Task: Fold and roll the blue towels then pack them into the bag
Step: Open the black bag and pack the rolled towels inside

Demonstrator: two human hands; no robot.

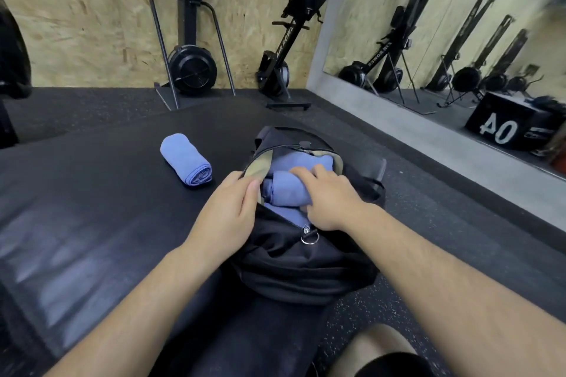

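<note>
A black bag (294,263) lies open on a dark mat, its zipper parted and tan lining showing. Inside it sit rolled blue towels (286,190), packed side by side. My left hand (228,211) pinches the bag's left opening edge and holds it back. My right hand (329,197) grips the middle rolled towel inside the bag, fingers over its top and thumb under it. One more rolled blue towel (186,162) lies on the mat to the left of the bag, apart from both hands.
The black mat (101,223) lies on speckled rubber floor. Two upright rowing machines (284,49) stand against the wooden wall behind. A wall mirror (444,24) runs along the right. My knee (376,349) shows at the bottom.
</note>
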